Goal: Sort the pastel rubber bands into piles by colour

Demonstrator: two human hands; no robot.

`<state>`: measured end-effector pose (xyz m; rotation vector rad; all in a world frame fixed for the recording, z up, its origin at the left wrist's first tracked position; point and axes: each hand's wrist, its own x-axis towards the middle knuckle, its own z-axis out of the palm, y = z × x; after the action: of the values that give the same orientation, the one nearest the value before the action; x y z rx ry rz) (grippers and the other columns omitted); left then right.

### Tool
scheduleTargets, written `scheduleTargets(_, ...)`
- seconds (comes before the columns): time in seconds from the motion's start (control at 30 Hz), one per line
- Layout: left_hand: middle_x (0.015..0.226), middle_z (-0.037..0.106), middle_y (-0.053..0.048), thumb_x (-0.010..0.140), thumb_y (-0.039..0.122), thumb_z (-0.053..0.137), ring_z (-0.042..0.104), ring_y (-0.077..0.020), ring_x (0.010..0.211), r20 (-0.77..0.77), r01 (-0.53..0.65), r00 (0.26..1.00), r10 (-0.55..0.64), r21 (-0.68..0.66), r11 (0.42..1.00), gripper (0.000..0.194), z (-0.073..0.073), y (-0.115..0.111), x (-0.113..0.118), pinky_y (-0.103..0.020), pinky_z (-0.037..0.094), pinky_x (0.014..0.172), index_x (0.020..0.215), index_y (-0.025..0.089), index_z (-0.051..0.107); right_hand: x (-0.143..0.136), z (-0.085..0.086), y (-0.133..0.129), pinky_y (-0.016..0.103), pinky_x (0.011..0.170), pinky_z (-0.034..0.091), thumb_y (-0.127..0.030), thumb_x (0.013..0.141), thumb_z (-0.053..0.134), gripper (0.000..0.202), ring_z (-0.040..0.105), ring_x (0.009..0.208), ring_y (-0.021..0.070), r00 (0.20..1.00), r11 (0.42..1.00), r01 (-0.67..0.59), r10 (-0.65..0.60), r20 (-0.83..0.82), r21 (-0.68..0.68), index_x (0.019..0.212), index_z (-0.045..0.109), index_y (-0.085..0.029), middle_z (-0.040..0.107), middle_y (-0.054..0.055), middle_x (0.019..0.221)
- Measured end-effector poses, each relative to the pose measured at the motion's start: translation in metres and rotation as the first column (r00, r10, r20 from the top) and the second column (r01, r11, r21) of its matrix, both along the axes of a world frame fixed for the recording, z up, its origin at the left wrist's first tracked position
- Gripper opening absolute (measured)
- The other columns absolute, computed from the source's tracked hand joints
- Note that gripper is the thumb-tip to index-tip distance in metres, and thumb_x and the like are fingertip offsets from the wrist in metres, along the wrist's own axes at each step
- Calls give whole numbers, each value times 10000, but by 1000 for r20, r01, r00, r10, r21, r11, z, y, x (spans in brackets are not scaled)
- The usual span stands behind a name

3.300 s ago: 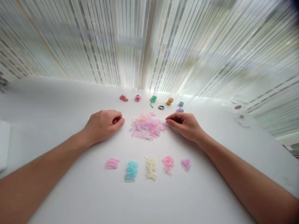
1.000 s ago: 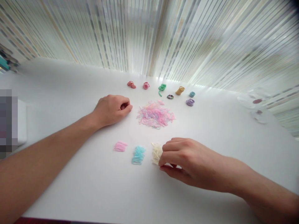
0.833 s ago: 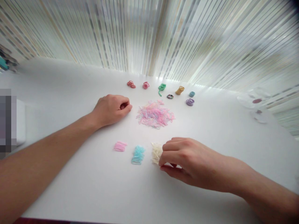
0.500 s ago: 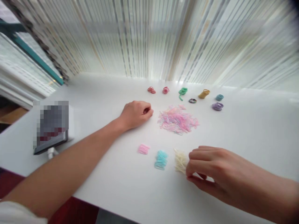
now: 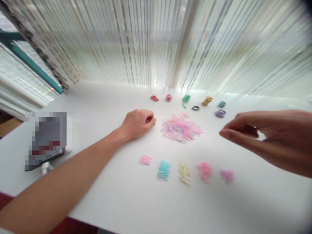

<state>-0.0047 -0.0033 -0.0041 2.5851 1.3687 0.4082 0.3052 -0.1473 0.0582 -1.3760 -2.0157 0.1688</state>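
Note:
My left hand (image 5: 138, 123) rests curled on the white table, just left of a loose pile of pink and pastel strands (image 5: 181, 127). Whatever its closed fingers hold is hidden. Thumb and forefinger pinched, my right hand (image 5: 263, 136) is right of the pile; nothing can be made out at its fingertips. Nearer me lie small groups in a row: light pink (image 5: 146, 159), light blue (image 5: 164, 170), pale yellow (image 5: 184, 172), darker pink (image 5: 205, 171) and lilac (image 5: 227, 175).
Along the back of the table (image 5: 112, 94) sit coiled red (image 5: 154, 97), green (image 5: 186, 99), yellow (image 5: 207, 101), blue (image 5: 222, 104) and purple (image 5: 220, 113) bundles. A blurred-out device (image 5: 50, 133) with a white cable stands at the left. Striped curtains hang behind.
My right hand has moved from beside the pale yellow group up and to the right, uncovering the darker pink and lilac groups. The view has shifted slightly; my left hand stays curled.

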Motion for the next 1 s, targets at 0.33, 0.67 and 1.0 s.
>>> scheduleTargets(0.33, 775, 663, -14, 937, 470, 469, 546, -173, 725, -48, -46, 998, 45, -19, 999, 328, 3, 5, -1, -320, 311, 680, 771, 220, 603, 49, -34, 53, 298, 501, 360, -446, 816, 802, 266, 480, 551, 128, 861, 849, 357, -461, -215, -389, 825, 812, -181, 646, 27, 654)
scheduleTargets(0.67, 769, 660, -10, 931, 479, 467, 548, -173, 723, -70, -57, 996, 56, -9, 998, 330, 3, 6, -1, -316, 313, 679, 785, 224, 617, 33, -69, 53, 304, 584, 400, -477, 847, 730, 351, 520, 657, 150, 955, 919, 128, -216, -205, -372, 957, 824, -158, 668, 34, 724)
scheduleTargets(1.0, 766, 659, -11, 933, 474, 470, 554, -173, 728, -56, -48, 997, 47, -9, 999, 329, 3, 6, -1, -317, 321, 684, 783, 223, 621, 26, -84, 50, 286, 562, 371, -432, 913, 726, 310, 470, 590, 121, 970, 972, 95, -139, -197, -216, 1024, 823, -159, 629, 7, 692)
